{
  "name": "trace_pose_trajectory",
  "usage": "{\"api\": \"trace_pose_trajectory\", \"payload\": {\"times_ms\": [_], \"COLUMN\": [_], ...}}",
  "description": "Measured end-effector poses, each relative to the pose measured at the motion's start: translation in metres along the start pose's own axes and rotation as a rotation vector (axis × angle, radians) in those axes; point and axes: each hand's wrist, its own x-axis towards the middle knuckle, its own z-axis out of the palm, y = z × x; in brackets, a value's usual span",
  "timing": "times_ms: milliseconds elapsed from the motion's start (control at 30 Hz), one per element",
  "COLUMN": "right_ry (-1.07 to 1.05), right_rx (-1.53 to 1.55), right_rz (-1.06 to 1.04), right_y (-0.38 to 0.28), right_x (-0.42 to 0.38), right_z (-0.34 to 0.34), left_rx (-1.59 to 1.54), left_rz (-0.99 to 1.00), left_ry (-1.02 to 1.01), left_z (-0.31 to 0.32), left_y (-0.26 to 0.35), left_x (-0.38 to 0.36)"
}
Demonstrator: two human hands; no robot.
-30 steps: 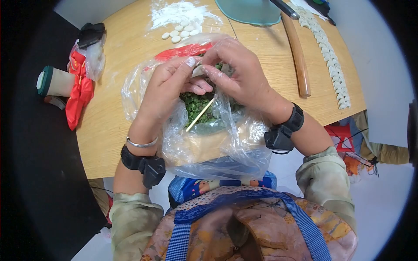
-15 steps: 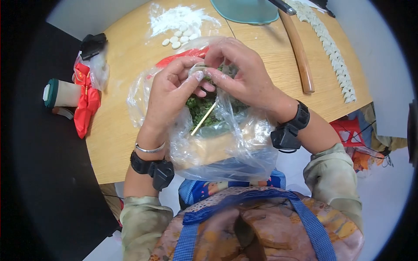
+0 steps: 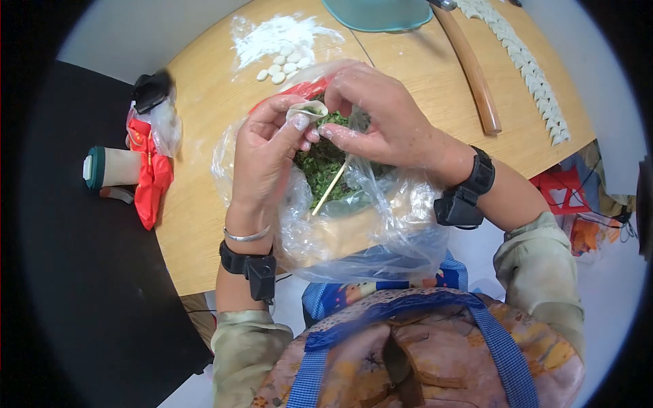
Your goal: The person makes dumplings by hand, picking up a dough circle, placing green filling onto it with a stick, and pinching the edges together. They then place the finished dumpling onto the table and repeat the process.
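Note:
My left hand [image 3: 266, 149] pinches a dumpling [image 3: 309, 110] between thumb and fingers. Its pale wrapper is folded but gapes along the top, with green filling showing inside. Just to the right, my right hand [image 3: 381, 119] has thumb and forefinger spread, their tips close to the wrapper's right end, with nothing between them. Under both hands lies chopped green filling [image 3: 323, 173] in a clear plastic bag [image 3: 408, 204]. A thin pale stick [image 3: 329, 189] leans in the filling.
Behind are round dough pieces [image 3: 291, 68] beside white flour [image 3: 279, 37]. A wooden rolling pin [image 3: 476, 88] and a long row of finished dumplings [image 3: 527, 68] lie to the right. A teal board [image 3: 377, 17] sits at the back; a red bag [image 3: 153, 183] hangs at the left table edge.
My right thumb and forefinger have come away from the wrapper, which now gapes in my left fingers. The whole view has shifted slightly.

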Motion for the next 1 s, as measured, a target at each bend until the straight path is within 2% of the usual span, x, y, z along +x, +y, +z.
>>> {"api": "trace_pose_trajectory", "payload": {"times_ms": [400, 600, 667, 767, 1000], "right_ry": [-0.09, -0.083, 0.029, 0.024, -0.024], "right_rx": [0.03, 0.027, 0.044, 0.025, -0.006], "right_rz": [0.033, 0.001, -0.037, -0.129, -0.137], "right_y": [-0.0039, -0.0038, -0.0056, -0.0053, -0.0067], "right_x": [-0.0017, -0.001, 0.0022, 0.0027, 0.0011], "right_z": [-0.0004, -0.0017, -0.0021, -0.0033, -0.002], "left_rx": [0.0, 0.008, 0.013, 0.022, 0.03], "left_rz": [-0.006, -0.021, -0.022, -0.026, -0.016], "left_ry": [-0.031, -0.042, -0.043, -0.036, -0.024], "left_z": [-0.0009, 0.0013, 0.0039, 0.0024, 0.0003], "left_y": [-0.0011, 0.001, 0.0031, 0.0011, -0.0017], "left_x": [-0.0011, -0.002, -0.0018, -0.0018, -0.0014]}}
